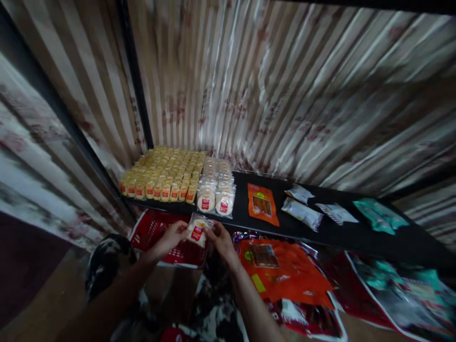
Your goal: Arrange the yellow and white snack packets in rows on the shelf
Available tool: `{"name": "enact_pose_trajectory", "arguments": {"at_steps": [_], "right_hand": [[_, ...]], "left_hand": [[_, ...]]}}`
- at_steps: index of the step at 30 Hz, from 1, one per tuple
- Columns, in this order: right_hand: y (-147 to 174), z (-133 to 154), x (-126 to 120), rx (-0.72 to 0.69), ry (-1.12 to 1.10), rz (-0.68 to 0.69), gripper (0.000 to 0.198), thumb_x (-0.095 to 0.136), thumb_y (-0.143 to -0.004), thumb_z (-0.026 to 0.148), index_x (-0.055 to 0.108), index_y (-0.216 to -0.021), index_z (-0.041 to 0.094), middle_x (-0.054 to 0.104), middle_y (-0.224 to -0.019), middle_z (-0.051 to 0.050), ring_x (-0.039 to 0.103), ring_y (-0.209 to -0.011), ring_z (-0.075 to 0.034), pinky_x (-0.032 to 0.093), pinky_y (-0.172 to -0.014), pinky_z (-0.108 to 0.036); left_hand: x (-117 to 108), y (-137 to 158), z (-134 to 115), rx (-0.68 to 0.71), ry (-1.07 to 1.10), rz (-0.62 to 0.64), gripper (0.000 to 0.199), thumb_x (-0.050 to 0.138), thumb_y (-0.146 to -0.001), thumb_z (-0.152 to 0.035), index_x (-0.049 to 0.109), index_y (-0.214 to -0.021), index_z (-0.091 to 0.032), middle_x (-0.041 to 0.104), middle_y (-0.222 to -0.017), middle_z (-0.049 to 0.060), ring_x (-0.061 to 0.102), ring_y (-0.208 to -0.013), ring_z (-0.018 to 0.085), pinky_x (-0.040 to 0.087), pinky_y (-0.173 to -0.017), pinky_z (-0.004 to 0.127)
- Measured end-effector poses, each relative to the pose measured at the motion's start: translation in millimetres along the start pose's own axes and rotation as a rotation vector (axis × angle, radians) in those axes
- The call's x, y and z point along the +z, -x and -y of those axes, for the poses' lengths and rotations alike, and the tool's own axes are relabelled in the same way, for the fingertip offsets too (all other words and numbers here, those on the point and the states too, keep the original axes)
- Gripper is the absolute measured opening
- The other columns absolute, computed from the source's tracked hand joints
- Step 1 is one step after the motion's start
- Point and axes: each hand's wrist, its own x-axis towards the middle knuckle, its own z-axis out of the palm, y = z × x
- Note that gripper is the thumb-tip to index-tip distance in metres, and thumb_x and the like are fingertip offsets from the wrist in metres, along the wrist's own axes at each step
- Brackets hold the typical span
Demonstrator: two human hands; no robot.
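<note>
Between my two hands is a clear packet of round pale crackers [197,231] with a red label, held just in front of the shelf edge. My left hand [175,234] pinches its left side, and my right hand [220,239] grips the right side. Right behind it on the black shelf stand two rows of matching round packets [215,197]. Left of those, many small yellow packets [166,190] with red labels are lined up in tight rows. Below the packet in my hands sits a red basket [147,228].
Farther right on the shelf [242,199] lie an orange packet [262,204], several white packets [302,213] and teal packets [379,213]. Beneath, one basket holds large orange packets [285,273], and another red basket [359,266] holds teal and clear ones. A corrugated wall rises behind.
</note>
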Motion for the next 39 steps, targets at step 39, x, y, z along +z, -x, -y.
{"name": "enact_pose_trajectory", "arguments": {"at_steps": [39], "right_hand": [[-65,2,-29,-0.269,0.621,-0.295,0.031,0.047,-0.082,0.034,0.060,-0.102,0.014,0.069,-0.094,-0.011,0.064,-0.082,-0.021,0.048,-0.075,-0.029]], "left_hand": [[71,-74,-9,0.519,-0.616,-0.412,0.034,0.043,-0.085,-0.020,0.050,-0.117,-0.014,0.051,-0.120,0.014,0.050,-0.115,0.024,0.045,-0.097,0.043]]}}
